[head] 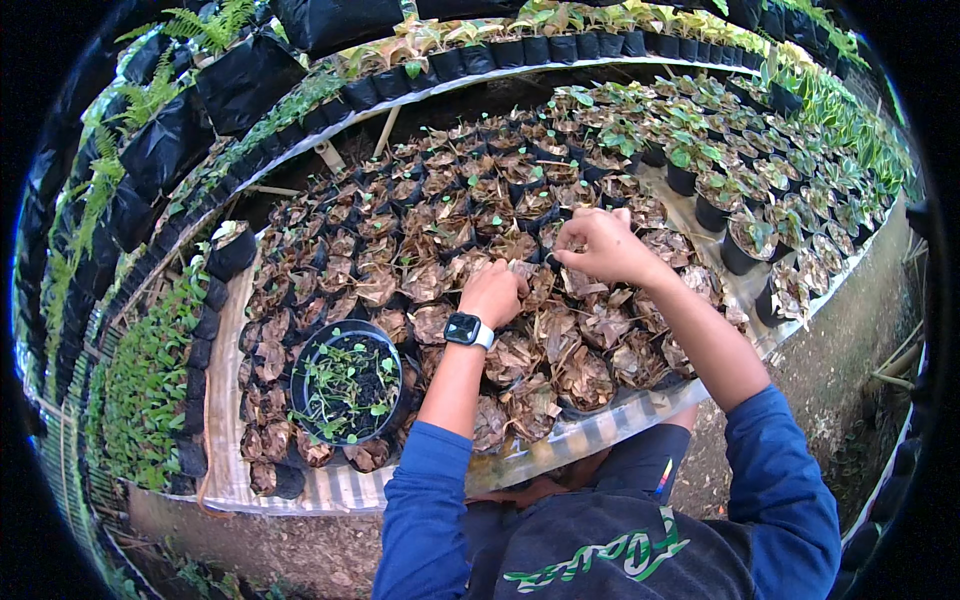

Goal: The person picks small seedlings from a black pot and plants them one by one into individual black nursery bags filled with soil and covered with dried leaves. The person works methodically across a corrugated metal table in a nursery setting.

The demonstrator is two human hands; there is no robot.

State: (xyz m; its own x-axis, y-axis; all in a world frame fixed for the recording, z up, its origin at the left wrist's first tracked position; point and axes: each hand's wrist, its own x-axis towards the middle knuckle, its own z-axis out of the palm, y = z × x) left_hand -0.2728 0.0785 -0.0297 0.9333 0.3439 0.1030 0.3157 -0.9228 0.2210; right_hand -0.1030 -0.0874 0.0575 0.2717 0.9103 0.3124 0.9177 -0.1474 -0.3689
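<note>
My left hand (491, 294), with a smartwatch (468, 329) on its wrist, reaches down into the dry brown leaf mulch (540, 289) of the small black polybags. Its fingertips are hidden. Just to the right, my right hand (602, 244) hovers low over the bags with thumb and fingers bent towards each other. Whether anything small sits between them cannot be made out. A round black pot (296, 390) stands left of my left forearm, on the bags. Loose green seedlings (337, 382) lie in it on dark soil. Tiny seedlings (448, 199) poke up from many bags farther back.
The bags stand on a plastic-covered bench (600, 439) whose edge crosses before my body. Black pots with larger leafy plants (690, 154) stand on the right. Green seedlings (146, 382) crowd the left end. Big black bags with ferns (247, 82) stand beyond.
</note>
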